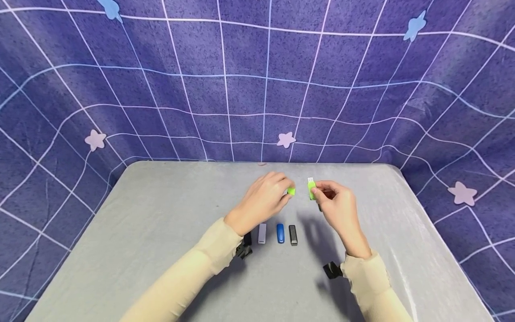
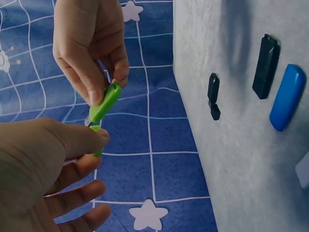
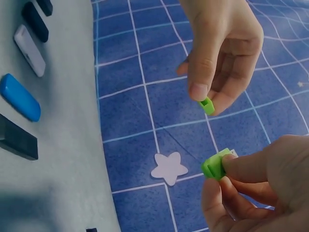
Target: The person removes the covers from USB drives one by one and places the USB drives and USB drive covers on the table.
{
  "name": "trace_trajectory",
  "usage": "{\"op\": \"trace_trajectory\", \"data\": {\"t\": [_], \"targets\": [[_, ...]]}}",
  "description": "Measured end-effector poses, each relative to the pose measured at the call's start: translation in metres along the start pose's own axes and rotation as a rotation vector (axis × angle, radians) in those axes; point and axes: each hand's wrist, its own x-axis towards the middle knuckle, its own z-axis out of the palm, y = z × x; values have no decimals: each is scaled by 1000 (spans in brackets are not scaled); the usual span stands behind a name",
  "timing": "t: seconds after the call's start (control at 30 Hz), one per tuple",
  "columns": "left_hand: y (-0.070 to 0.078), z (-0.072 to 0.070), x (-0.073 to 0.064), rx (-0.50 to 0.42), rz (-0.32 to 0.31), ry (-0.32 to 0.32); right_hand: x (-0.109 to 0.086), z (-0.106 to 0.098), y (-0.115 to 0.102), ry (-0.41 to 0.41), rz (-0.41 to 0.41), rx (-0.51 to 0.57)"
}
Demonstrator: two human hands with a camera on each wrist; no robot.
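Both hands are raised over the far half of the table, a small gap between them. My left hand (image 1: 263,194) pinches a small bright green cap (image 3: 207,106) between thumb and forefinger; its hollow end shows in the right wrist view. In my right hand (image 1: 339,205), thumb and fingers grip a green USB stick (image 1: 311,190), its bare metal plug (image 1: 310,179) pointing away from me. Seen from the left wrist, the green stick (image 2: 106,101) comes close to the cap, the plug facing it. The other fingers of my left hand are loosely spread.
A lavender stick (image 1: 262,233), a blue stick (image 1: 280,233) and a black stick (image 1: 293,235) lie in a row on the grey table. More dark pieces (image 3: 35,21) lie beyond the lavender one. A small black piece (image 2: 214,96) lies near the right hand. Purple curtain (image 1: 241,98) surrounds the table.
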Motion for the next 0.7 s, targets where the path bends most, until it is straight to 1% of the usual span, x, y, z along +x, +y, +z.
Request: {"op": "trace_trajectory", "data": {"t": [0.17,0.33,0.47,0.6,0.7], "targets": [[1,3,13,-13,-14,-7,5,0,1,1,32,-17],[1,7,23,-21,-45,-52,11,1,4,18,35,-27],[-1,13,30,-20,-75,-83,15,2,9,27,36,-39],[-5,20,35,-15,-101,-107,19,3,14,16,48,-43],[-7,25,38,-4,-111,-118,22,4,20,-8,72,-17]]}}
